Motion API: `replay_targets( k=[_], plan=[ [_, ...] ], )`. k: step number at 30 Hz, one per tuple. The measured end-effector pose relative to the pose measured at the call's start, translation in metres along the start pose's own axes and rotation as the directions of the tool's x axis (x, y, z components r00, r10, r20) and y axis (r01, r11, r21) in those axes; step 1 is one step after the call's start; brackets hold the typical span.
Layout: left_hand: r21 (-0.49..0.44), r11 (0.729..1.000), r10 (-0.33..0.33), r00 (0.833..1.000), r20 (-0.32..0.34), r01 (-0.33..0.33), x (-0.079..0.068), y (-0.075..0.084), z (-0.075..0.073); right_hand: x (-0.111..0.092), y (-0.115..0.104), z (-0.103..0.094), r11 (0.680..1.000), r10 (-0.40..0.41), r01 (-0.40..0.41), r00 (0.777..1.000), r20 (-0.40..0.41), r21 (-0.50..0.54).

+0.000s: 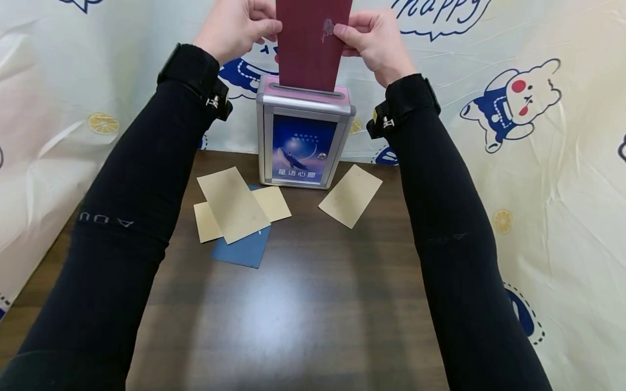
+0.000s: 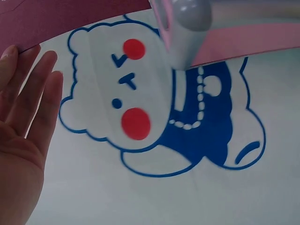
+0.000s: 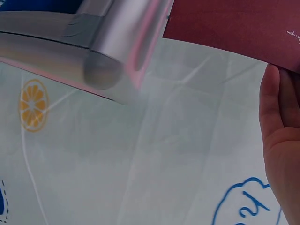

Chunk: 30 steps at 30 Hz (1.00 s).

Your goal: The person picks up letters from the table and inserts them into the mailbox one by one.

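A dark red card (image 1: 309,49) stands upright over a box (image 1: 305,136), its lower edge right at the slot (image 1: 308,91) in the pink top. My left hand (image 1: 244,27) pinches the card's left edge between thumb and fingers. On the opposite edge, my right hand (image 1: 374,41) pinches it too, thumb on the near face beside a pale mark. The card's top runs out of the head view. In the left wrist view the fingers (image 2: 35,89) meet the card's edge (image 2: 70,16); the right wrist view shows the other edge (image 3: 234,28) at the right fingertips.
Left of the box on the brown table (image 1: 293,326), a cream envelope (image 1: 235,203) overlaps another cream one (image 1: 274,203) and a blue card (image 1: 244,250). A further cream envelope (image 1: 350,196) lies at the right. Behind hangs a printed cloth (image 1: 489,190).
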<state>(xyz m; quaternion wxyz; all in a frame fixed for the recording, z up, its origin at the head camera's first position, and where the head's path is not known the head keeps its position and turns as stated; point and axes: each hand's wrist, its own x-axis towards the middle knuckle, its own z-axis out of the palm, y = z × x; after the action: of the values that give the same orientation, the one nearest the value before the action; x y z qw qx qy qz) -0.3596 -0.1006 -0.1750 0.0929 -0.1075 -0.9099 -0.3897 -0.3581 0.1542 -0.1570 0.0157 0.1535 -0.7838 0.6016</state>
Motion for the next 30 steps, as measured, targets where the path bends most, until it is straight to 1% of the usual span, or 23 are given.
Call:
replay_targets(
  k=[4, 7, 11, 15, 18, 20, 22, 25, 28, 30],
  plan=[
    [0.080, 0.996, 0.032, 0.999, 0.003, -0.032, -0.001, -0.007, 0.005, 0.002, 0.012, 0.002, 1.000, 0.014, -0.014, 1.000, 0.010, 0.011],
    [0.118, 0.992, 0.045, 0.999, 0.013, -0.047, -0.002, -0.012, 0.010, 0.002, 0.021, 0.004, 1.000, 0.023, -0.023, 1.000, 0.013, 0.005],
    [0.110, 0.993, 0.032, 0.999, 0.038, -0.036, -0.003, -0.021, 0.019, 0.001, 0.034, 0.006, 0.996, 0.008, -0.007, 1.000, 0.017, -0.085],
    [0.108, 0.993, 0.032, 0.998, 0.059, -0.039, -0.004, -0.032, 0.029, 0.002, 0.048, 0.009, 0.983, 0.014, -0.011, 1.000, 0.019, -0.184],
    [0.112, 0.993, 0.034, 0.996, 0.078, -0.043, -0.004, -0.039, 0.036, 0.000, 0.056, 0.011, 0.980, 0.067, -0.060, 0.997, 0.029, -0.189],
    [0.104, 0.994, 0.019, 0.995, 0.095, -0.029, -0.005, -0.043, 0.040, -0.004, 0.059, 0.012, 0.977, 0.091, -0.081, 0.995, 0.039, -0.200],
    [0.098, 0.995, 0.014, 0.994, 0.113, -0.025, -0.005, -0.047, 0.044, -0.006, 0.063, 0.013, 0.972, 0.093, -0.080, 0.995, 0.046, -0.221],
    [0.086, 0.996, 0.008, 0.992, 0.130, -0.019, -0.007, -0.053, 0.049, -0.007, 0.069, 0.014, 0.961, 0.070, -0.053, 0.996, 0.056, -0.272],
    [0.084, 0.996, 0.004, 0.992, 0.129, -0.015, -0.008, -0.058, 0.051, -0.007, 0.074, 0.016, 0.952, 0.060, -0.037, 0.996, 0.066, -0.304],
    [0.084, 0.996, -0.008, 0.993, 0.121, -0.002, -0.009, -0.060, 0.051, -0.007, 0.077, 0.018, 0.952, 0.064, -0.040, 0.996, 0.069, -0.302]
  ],
)
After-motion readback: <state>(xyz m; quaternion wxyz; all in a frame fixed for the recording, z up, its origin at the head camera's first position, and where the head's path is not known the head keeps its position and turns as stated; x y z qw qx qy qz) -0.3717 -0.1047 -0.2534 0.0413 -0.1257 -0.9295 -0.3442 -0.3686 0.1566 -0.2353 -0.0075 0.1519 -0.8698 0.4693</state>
